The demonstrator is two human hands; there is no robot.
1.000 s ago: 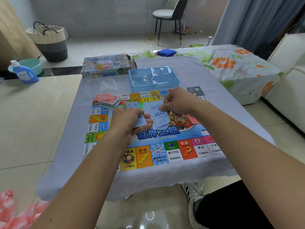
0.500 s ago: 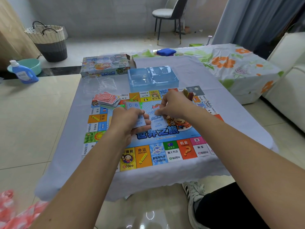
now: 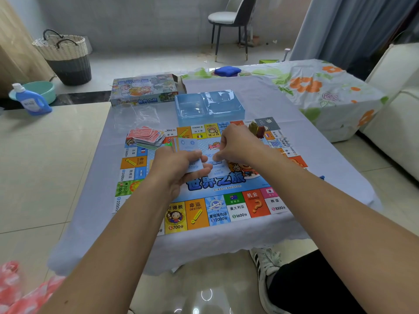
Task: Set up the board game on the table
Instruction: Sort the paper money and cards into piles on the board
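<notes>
A colourful game board (image 3: pixel 217 209) lies flat on the low table (image 3: pixel 90 200) with its pale cloth. Over the board's middle my left hand (image 3: pixel 179 166) grips a stack of pale blue paper notes (image 3: pixel 192 165). My right hand (image 3: pixel 238 143) pinches a single blue note (image 3: pixel 217 164) at its top edge, just right of the stack. A pile of red cards (image 3: pixel 145 134) rests on the board's far left corner. Small red and gold pieces (image 3: pixel 257 130) sit near the far right corner.
A clear blue plastic tray (image 3: pixel 209 107) and the game's box (image 3: pixel 145 89) stand at the table's far side, with clear plastic wrap (image 3: pixel 138 115) between them. A flowered cloth covers furniture (image 3: pixel 317 91) to the right. My shoe (image 3: pixel 265 264) sits below the table's front edge.
My right hand has shifted slightly left and toward me with the single note, closer to the stack. My left hand has stayed put with the stack.
</notes>
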